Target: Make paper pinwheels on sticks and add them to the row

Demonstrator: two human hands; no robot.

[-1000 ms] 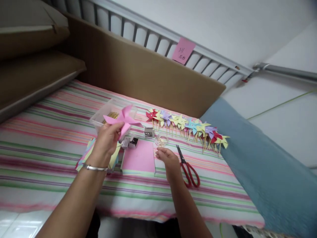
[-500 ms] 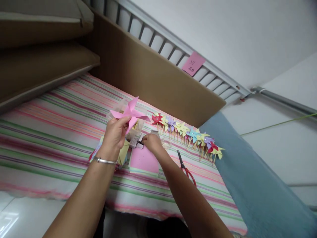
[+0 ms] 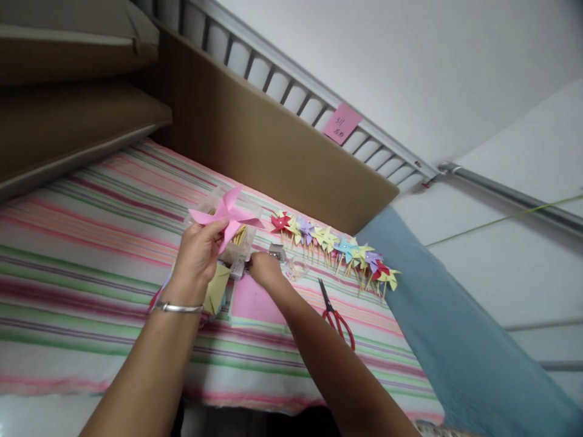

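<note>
A pink paper pinwheel (image 3: 230, 211) is pinched between the thumb and fingers of my left hand (image 3: 198, 247), above a clear plastic box (image 3: 249, 243) of thin wooden sticks. My right hand (image 3: 266, 267) is closed beside a small white box (image 3: 237, 267). Its fingertips are hidden, so what they hold cannot be made out. Just beyond it stands a small grey open box (image 3: 277, 250) with small shiny pieces. Under my right wrist lies a stack of pink paper squares (image 3: 255, 300). Folded yellow paper (image 3: 217, 289) lies below my left hand.
Finished pinwheels on sticks (image 3: 328, 239) form a row at the back right. Red-handled scissors (image 3: 336, 317) lie right of my right forearm. A clear ring-shaped object (image 3: 297, 268) is near the grey box. A brown board (image 3: 273, 145) rises behind the striped cloth (image 3: 113, 291).
My right hand has shifted a little around the small white box and now hides its fingertips. My left hand keeps the pink pinwheel. The whole view has turned slightly.
</note>
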